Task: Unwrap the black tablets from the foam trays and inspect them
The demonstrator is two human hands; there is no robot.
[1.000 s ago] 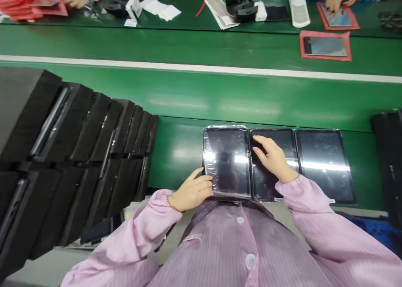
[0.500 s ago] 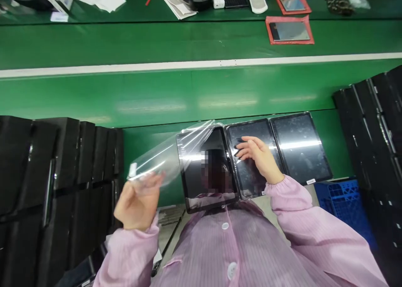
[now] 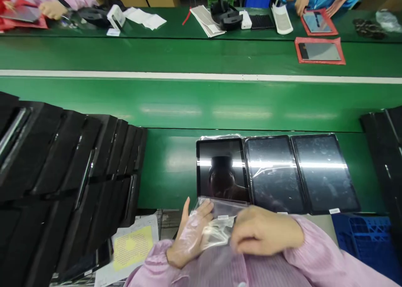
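A dark-screened tablet (image 3: 220,170) lies at the left end of a row of three on the green bench. Clear plastic film (image 3: 220,234) with a small white label spans the space between my hands, in front of that tablet's near edge. My left hand (image 3: 191,232) is under the film, its fingers stretched out and the thumb apart. My right hand (image 3: 264,230), slightly blurred, has curled fingers closed on the film's right side. The middle tablet (image 3: 276,174) and the right tablet (image 3: 325,174) lie alongside, touching or nearly so, with smudgy, glossy screens.
Stacks of black slabs stand at the left (image 3: 78,153) and right (image 3: 381,153). A blue crate (image 3: 367,241) sits below the bench. Across the white strip (image 3: 188,75) are red-wrapped screens (image 3: 320,51) and two co-workers' hands and sleeves. A yellow sheet (image 3: 133,246) lies lower left.
The film has come away from the left tablet and moved toward my body. My left hand moved right under it; my right hand left the middle tablet and closed on the film. The view shifted.
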